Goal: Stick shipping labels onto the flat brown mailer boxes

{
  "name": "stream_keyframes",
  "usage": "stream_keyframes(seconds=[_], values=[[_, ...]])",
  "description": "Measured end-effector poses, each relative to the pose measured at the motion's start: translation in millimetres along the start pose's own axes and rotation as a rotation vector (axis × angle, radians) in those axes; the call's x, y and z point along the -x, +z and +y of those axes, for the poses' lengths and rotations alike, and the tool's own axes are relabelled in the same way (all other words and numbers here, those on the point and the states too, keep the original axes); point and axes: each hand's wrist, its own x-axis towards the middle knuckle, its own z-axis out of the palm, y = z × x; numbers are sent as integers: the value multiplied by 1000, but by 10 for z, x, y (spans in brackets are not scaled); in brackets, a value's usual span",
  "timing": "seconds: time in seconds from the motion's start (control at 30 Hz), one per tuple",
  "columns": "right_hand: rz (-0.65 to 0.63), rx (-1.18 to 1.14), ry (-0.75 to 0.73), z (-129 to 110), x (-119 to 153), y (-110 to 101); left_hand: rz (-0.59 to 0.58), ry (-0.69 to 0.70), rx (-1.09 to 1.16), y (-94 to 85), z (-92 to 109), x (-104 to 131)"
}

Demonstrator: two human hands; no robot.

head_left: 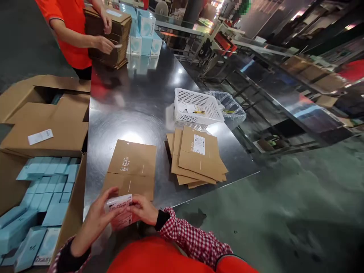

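My left hand (98, 216) is wrapped around a roll of white printed labels (121, 203), close to my body at the table's near edge. My right hand (144, 209) pinches the right end of the same labels, fingertips pressed on the printed face. Part of the roll is hidden behind my fingers. Just beyond my hands a flat brown carton (133, 163) with white lettering lies on the table. To its right sits a small pile of flat cartons (196, 159); the top one bears a white label (199, 144).
A white perforated basket (199, 102) with papers and a yellow pen stands on the metal table (133, 91). At left, an open carton (72, 208) holds many light-blue boxes (45, 189). A co-worker (72, 38) handles a tall stack of flat cartons (109, 34) at the far end.
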Motion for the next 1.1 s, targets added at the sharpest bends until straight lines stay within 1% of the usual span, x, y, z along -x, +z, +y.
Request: stream_keyframes(seconds=[0.07,0.13,0.2,0.33,0.43,0.5,0.53,0.6,0.63,0.67,0.7,0.73,0.8,0.83,0.9,0.97,1.03,1.1], values=[[48,-20,23,-17,-5,15,16,-96,115,146,-2,16],[127,-30,60,-19,-33,12,51,-143,161,233,-32,9],[186,-29,66,-22,-83,-7,74,-148,113,276,-81,-13],[254,20,49,-28,-204,7,118,-139,-38,342,-182,-99],[337,36,50,39,-319,9,147,-117,-86,385,-302,-148],[416,49,58,128,-455,-107,96,-71,-114,375,-451,-139],[490,65,68,181,-548,-212,43,-44,-146,354,-546,-121],[675,104,102,286,-780,-485,-59,-7,-275,295,-753,-74],[747,117,127,334,-910,-627,-93,20,-352,264,-853,-55],[782,128,160,378,-1042,-751,-106,59,-421,241,-943,-43],[774,140,195,416,-1169,-846,-109,110,-468,229,-1021,-42],[729,159,226,450,-1288,-903,-99,166,-489,231,-1085,-52],[608,217,268,501,-1484,-909,-69,258,-471,277,-1180,-99],[560,253,281,520,-1560,-871,-49,272,-455,314,-1216,-128],[508,329,298,545,-1666,-774,-32,257,-417,393,-1281,-180],[481,434,310,547,-1716,-714,-41,227,-379,450,-1340,-210],[437,566,333,521,-1723,-713,-50,205,-336,476,-1388,-218],[445,690,405,479,-1702,-716,-51,181,-300,482,-1419,-215]])
